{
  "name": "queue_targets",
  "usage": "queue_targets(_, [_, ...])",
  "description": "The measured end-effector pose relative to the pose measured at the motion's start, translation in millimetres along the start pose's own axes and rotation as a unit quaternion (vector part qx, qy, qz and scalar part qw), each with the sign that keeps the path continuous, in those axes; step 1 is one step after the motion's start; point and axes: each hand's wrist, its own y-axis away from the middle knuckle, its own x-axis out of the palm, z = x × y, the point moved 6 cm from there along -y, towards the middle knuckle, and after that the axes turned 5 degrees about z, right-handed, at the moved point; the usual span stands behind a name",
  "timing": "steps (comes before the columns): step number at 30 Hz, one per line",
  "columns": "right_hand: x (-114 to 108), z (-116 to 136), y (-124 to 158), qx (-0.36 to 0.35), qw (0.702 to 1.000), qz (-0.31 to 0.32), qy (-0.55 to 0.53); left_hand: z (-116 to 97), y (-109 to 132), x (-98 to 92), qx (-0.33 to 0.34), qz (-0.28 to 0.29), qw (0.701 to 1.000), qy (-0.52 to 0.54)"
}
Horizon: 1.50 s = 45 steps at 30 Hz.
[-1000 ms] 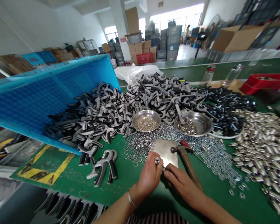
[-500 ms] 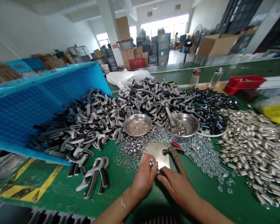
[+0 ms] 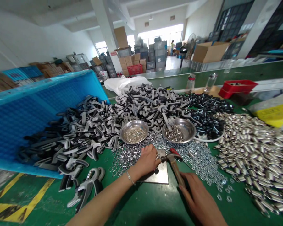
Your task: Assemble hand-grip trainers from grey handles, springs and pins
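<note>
1. The left hand [image 3: 147, 160] is clenching, its fingers curled, and is pinching a small silver metal fitting [image 3: 158, 157] at the fingertips, just above a flat rectangular steel plate [image 3: 157, 175]. A thin silver bangle [image 3: 130, 177] is circling the wrist.
2. The right hand [image 3: 199, 201] is grasping the long brown handle of a steel-headed hammer [image 3: 176, 169], whose head is sitting over the plate's far edge, just beside the fitting.
3. A red-handled tool [image 3: 174, 153] is lying just behind the hammer head.
4. Loose silver rings and washers [image 3: 193, 153] are lying scattered around the plate on a green bench mat [image 3: 141, 201].
5. Two round steel bowls [image 3: 134, 131] [image 3: 179, 130] are sitting beyond the plate, holding small silver parts.
6. A heap of grey-and-black spring hand grippers [image 3: 85, 131] is spilling from a tilted blue plastic crate [image 3: 49, 94], and one grey-and-black gripper [image 3: 86, 188] is lying apart, near the left forearm.
7. A wide pile of short silver metal tubes [image 3: 252, 147] is spreading across the right side of the mat.
</note>
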Motion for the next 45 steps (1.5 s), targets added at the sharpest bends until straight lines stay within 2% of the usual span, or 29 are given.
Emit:
queue_targets(2, [7.2,-10.9,14.7,0.002,1.000,-0.021,0.015,-9.4,-28.3,-14.0,0.027,-0.016,0.999,-0.027])
queue_targets(4, [15.6,-15.8,20.2,0.014,0.999,-0.026,0.020,-25.7,-64.2,-22.1,0.067,-0.009,0.996,-0.052])
queue_targets(8, [24.3,-18.8,9.7,0.085,0.996,0.005,0.005,-53.7,-133.7,-14.5,0.104,0.050,0.989,-0.087])
queue_targets(10, [24.4,-19.8,4.8,0.106,0.994,0.018,-0.009,-58.5,-152.9,-6.5,0.101,0.068,0.988,-0.100])
queue_targets(13, [24.4,-21.8,3.8,0.108,0.994,0.019,-0.028,-58.2,-158.2,3.6,0.100,0.082,0.985,-0.114])
queue_targets(19, [25.5,-24.3,5.9,0.153,0.988,0.023,-0.016,-59.0,-146.6,8.8,0.060,0.075,0.988,-0.119])
queue_targets(24, [21.4,-20.7,8.9,0.148,0.986,0.017,-0.074,-60.2,-147.9,9.9,0.050,0.080,0.993,-0.075])
queue_targets(28, [20.7,-18.3,10.4,0.151,0.987,-0.002,-0.054,-51.8,-145.1,-1.3,0.030,0.043,0.999,-0.004])
queue_targets(30, [21.2,-18.1,9.5,0.161,0.986,0.000,-0.045,-44.2,-136.0,-11.2,0.021,0.021,0.999,0.044])
queue_targets(32, [21.7,-20.6,8.7,0.175,0.983,0.013,-0.055,-32.3,-115.2,-20.6,0.016,0.006,0.996,0.085])
queue_targets(35, [20.5,-26.4,6.0,0.175,0.977,0.038,-0.116,-3.8,-60.8,-27.8,0.008,-0.003,0.983,0.185])
queue_targets(37, [19.1,-28.2,0.9,0.166,0.970,0.062,-0.164,22.3,-18.9,-26.5,-0.036,-0.014,0.944,0.329])
queue_targets(39, [18.5,-26.1,-7.8,0.162,0.961,0.101,-0.200,43.1,15.5,-20.2,-0.086,-0.018,0.914,0.396])
queue_targets(40, [17.9,-23.2,-13.2,0.159,0.956,0.122,-0.215,49.3,27.3,-16.7,-0.102,-0.020,0.911,0.398])
queue_targets(42, [14.8,-15.1,-24.4,0.152,0.945,0.153,-0.244,54.1,38.7,-9.9,-0.116,-0.024,0.926,0.358])
queue_targets(45, [3.2,-4.1,-36.4,0.131,0.945,0.154,-0.257,52.2,35.7,-1.7,-0.134,-0.021,0.959,0.250])
